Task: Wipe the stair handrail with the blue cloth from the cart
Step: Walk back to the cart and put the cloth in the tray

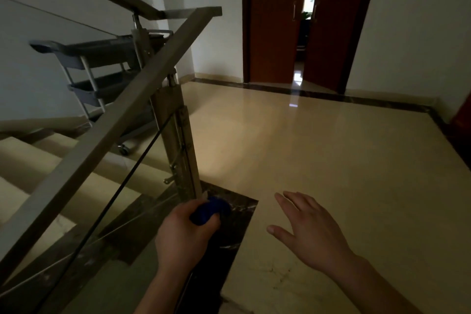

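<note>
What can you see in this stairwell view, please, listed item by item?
handrail: 2 runs, grey metal, left, meeting at a corner
railing post: 1, metal, centre-left, under the handrail
blue cloth: 1, blue, bunched, near the post's foot
cart: 1, grey, shelved, upper left behind the railing
stairs: beige, lower left
floor: beige, glossy, dark border
doors: 2, red-brown, back wall, ajar
left hand: 1, grips the blue cloth
right hand: 1, fingers spread, holding nothing
</note>
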